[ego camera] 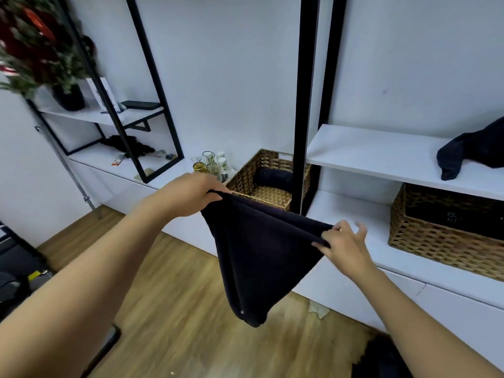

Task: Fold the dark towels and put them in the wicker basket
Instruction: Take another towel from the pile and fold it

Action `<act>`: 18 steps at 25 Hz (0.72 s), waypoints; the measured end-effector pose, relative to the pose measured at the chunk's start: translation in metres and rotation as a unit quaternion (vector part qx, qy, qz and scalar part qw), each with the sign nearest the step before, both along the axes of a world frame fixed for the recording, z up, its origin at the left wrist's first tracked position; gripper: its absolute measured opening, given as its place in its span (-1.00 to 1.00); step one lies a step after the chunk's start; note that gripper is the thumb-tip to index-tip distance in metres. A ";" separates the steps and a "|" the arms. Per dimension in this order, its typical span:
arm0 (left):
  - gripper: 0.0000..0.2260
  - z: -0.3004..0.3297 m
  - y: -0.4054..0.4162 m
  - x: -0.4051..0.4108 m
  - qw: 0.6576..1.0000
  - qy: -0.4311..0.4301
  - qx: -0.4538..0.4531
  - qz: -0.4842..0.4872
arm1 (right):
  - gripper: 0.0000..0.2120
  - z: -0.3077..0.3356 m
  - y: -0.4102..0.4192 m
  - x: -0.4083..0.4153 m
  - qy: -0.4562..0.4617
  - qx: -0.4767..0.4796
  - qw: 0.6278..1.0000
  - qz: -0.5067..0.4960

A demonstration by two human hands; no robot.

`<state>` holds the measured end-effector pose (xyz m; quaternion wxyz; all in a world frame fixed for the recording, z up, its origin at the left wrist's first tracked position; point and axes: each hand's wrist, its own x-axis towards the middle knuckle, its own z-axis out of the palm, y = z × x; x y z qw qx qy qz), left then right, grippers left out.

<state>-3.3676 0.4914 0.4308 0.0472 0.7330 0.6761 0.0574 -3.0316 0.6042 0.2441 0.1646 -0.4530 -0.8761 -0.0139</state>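
left hand (pixel 191 193) grips the dark towel's (pixel 259 257) top corner, left of the wicker basket (pixel 268 180) | towel hangs doubled, just in front of and below the basket | right hand (pixel 342 245) pinches its other corner, right of the basket | second dark towel (pixel 474 150) lies crumpled on the shelf (pixel 381 154), far right of the basket

Place: a room in a home or a small office; it is not possible to say which one.
Shelves: white boards (pixel 381 156) in black metal frames (pixel 305 105), along a plain white wall.
Storage: two wicker baskets (pixel 261 181) on the low shelf, one with something dark inside.
Small things: glasses and paper cups (pixel 211 165) standing together, and a plant in a dark pot (pixel 68 96) on a higher shelf.
Floor: wood-look planks (pixel 169 296).
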 end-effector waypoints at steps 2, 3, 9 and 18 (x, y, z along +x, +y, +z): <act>-0.74 0.004 -0.001 -0.020 0.992 0.118 0.050 0.016 | -0.75 0.040 0.018 0.013 0.045 0.128 0.990 -0.030; -0.75 0.003 0.002 -0.027 0.987 0.141 0.068 0.021 | -0.74 0.060 0.023 0.016 0.045 0.155 0.986 -0.047; -0.85 0.001 0.048 -0.030 0.985 0.131 0.090 0.059 | -0.46 0.139 0.020 0.021 -0.017 0.226 0.964 -0.138; -0.91 -0.008 0.094 0.028 0.953 -0.212 0.169 0.133 | -0.85 0.179 0.003 0.074 0.004 0.040 0.951 -0.306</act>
